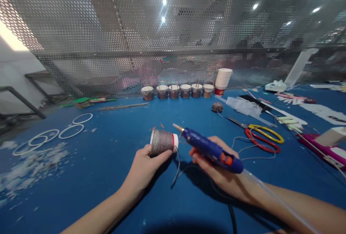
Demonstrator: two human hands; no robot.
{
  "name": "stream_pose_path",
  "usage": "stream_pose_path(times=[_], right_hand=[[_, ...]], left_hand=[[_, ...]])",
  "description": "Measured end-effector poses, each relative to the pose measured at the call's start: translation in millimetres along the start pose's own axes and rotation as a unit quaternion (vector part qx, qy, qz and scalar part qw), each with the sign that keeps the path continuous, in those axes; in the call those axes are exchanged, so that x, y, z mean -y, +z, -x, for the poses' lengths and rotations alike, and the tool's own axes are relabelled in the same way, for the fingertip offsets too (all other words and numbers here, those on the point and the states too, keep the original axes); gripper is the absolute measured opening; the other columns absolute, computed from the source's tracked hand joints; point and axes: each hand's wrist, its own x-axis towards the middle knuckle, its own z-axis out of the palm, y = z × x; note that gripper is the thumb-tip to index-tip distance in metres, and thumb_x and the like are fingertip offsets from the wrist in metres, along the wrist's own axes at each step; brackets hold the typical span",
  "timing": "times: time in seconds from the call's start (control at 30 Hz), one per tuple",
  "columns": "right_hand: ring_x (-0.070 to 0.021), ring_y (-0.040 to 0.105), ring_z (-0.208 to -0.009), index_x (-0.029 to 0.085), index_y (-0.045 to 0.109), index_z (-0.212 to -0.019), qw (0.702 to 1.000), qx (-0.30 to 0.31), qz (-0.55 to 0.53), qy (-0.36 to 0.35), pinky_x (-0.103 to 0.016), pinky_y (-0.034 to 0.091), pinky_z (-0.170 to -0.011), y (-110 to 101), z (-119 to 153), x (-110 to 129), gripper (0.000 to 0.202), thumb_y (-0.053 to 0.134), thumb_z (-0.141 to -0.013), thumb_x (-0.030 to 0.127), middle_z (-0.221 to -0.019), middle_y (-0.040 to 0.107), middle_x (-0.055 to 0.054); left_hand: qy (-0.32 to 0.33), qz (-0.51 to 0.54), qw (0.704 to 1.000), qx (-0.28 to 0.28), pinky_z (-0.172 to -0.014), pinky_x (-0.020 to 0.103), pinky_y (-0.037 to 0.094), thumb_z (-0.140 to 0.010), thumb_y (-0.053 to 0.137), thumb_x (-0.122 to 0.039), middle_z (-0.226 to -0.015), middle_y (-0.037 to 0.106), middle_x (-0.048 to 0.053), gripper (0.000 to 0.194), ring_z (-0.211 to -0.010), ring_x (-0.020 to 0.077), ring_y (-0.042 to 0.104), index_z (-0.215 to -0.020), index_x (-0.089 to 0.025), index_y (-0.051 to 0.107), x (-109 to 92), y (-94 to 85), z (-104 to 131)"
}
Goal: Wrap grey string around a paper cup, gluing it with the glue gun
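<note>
In my left hand (148, 162) is a paper cup (163, 142) lying on its side, wrapped in grey-brown yarn, with a red band and white rim showing at its right end. A loose strand of yarn (177, 169) hangs from that end. My right hand (216, 162) grips a blue glue gun (211, 149) with an orange trigger. Its nozzle points up and left, just above the cup's right end and apart from it. A clear glue stick (270, 192) trails from the back of the gun over my right forearm.
Several wrapped cups (185, 91) and a cup stack (223, 80) line the mesh panel (121, 39). Scissors (262, 138), a yarn ball (217, 107) and a magenta tool (315, 144) are at right. White rings (71, 132) and scraps (35, 162) lie left on the blue table (108, 162).
</note>
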Motion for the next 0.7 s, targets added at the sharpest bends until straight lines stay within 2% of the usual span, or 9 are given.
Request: stream_pose_path(times=[0.13,0.23,0.3,0.4,0.5,0.7], right_hand=[[-0.015,0.062,-0.058,0.021,0.059,-0.085,0.996,-0.005,0.007,0.086,-0.027,0.051,-0.056,-21,-14,0,0.019,0.059,-0.084,0.041,-0.068,0.063,0.0],[-0.0121,0.054,-0.048,0.021,0.057,-0.077,0.991,0.045,0.049,0.118,-0.024,0.044,-0.048,-27,-18,-7,0.024,0.058,-0.084,0.044,-0.057,0.055,0.004],[-0.0102,0.047,-0.045,0.02,0.055,-0.072,0.988,0.085,0.077,0.107,-0.022,0.039,-0.045,-26,-16,-11,0.024,0.059,-0.082,0.042,-0.052,0.051,0.005],[-0.009,0.044,-0.046,0.02,0.057,-0.076,0.986,0.122,0.099,0.058,-0.021,0.036,-0.045,-21,-10,-14,0.019,0.059,-0.082,0.038,-0.054,0.053,0.005],[-0.0083,0.043,-0.046,0.02,0.058,-0.079,0.984,0.139,0.107,0.016,-0.021,0.035,-0.045,-16,-5,-16,0.016,0.058,-0.085,0.034,-0.056,0.055,0.005],[-0.0082,0.047,-0.046,0.019,0.056,-0.075,0.981,0.149,0.122,-0.026,-0.02,0.035,-0.045,-13,-3,-22,0.015,0.057,-0.084,0.03,-0.056,0.057,0.004]], left_hand=[[-0.013,0.028,0.999,0.013,-0.078,0.033,0.051,-0.061,0.075,-0.035,-0.085,0.076,0.007,0.033,-0.079,0.023,0.067,-0.087,-0.014,0.075,2,-7.6,-4],[0.001,0.009,1.0,0.005,-0.082,0.034,0.051,-0.063,0.074,-0.034,-0.088,0.076,0.007,0.032,-0.083,0.0239,0.068,-0.089,-0.015,0.075,2,-13.4,-7],[0.018,-0.017,1.0,-0.001,-0.082,0.036,0.052,-0.064,0.072,-0.034,-0.089,0.076,0.007,0.033,-0.085,0.0252,0.068,-0.091,-0.015,0.075,2,-15.9,-9],[0.057,-0.047,0.997,0.01,-0.086,0.037,0.051,-0.065,0.071,-0.031,-0.091,0.076,0.007,0.032,-0.088,0.0261,0.068,-0.092,-0.016,0.075,2,-16.3,-10],[0.081,-0.06,0.994,0.034,-0.089,0.038,0.051,-0.065,0.07,-0.03,-0.093,0.076,0.008,0.029,-0.09,0.0257,0.067,-0.09,-0.016,0.075,2,-14.2,-11],[0.077,-0.063,0.993,0.061,-0.085,0.036,0.052,-0.067,0.069,-0.032,-0.092,0.076,0.007,0.03,-0.087,0.0242,0.068,-0.092,-0.015,0.074,5,-14.0,-13]])
